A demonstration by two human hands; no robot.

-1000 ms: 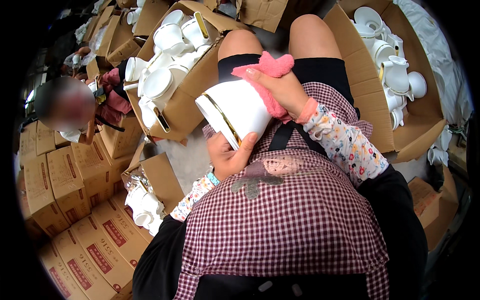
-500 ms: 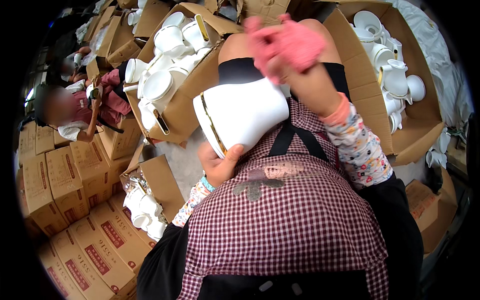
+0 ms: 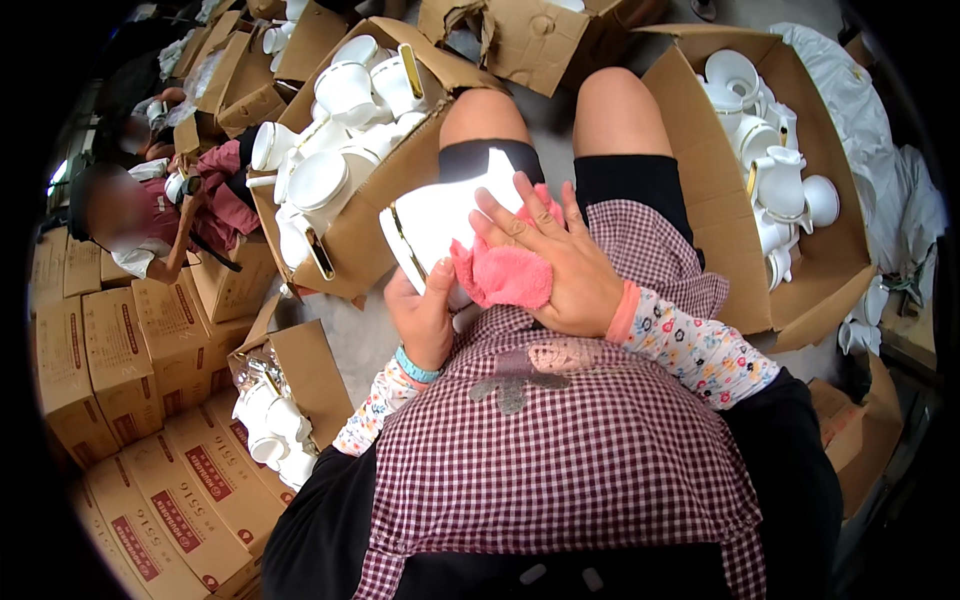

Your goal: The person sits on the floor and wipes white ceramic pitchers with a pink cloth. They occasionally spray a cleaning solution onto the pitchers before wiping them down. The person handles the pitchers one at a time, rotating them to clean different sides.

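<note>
A glossy white jug with a gold band near its wide end lies tilted in front of my lap. My left hand grips it at the banded end, thumb on the near side. Against the jug's side, my right hand presses a pink cloth under its palm, with the fingers stretched and spread over the white surface. Part of the jug's near side is hidden by the cloth and that hand.
An open carton of white, gold-trimmed jugs stands ahead left, another carton ahead right. A smaller box of white pieces is at my left. Closed cartons are stacked lower left. A co-worker sits far left.
My right hand with the pink cloth has come down from above the jug onto its side, its fingers now spread. The jug has turned slightly in my left hand.
</note>
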